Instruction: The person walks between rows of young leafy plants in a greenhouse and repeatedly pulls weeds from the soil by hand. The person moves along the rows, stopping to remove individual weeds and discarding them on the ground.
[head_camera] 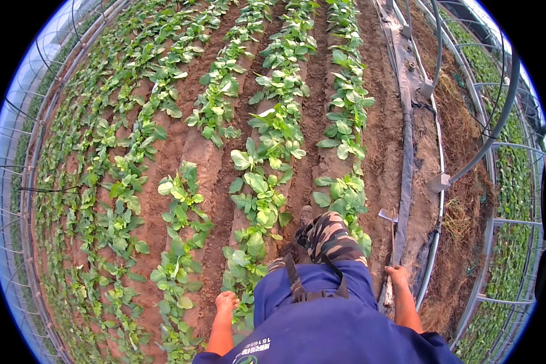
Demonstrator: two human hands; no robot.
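Note:
My right hand (396, 275) grips the long handle of a hoe (394, 243) at my right side. Its pale metal blade (388, 214) is ahead of the hand, over the soil strip beside the outermost crop row. The rear end of the handle shows behind my fist. Out to my left, my left hand (227, 301) hangs with loosely curled fingers and nothing visible in it. Just beside it grows a row of leafy green plants (255, 245). One shoe (306, 214) is planted in the furrow between two rows, below my camouflage trousers (334, 236).
More crop rows (177, 245) run lengthwise to the left. On the right lie a dark plastic strip (406, 136), a white pipe (440, 159) and dry straw (464, 150). Curved greenhouse tubes (496, 132) rise from concrete blocks (440, 183) there.

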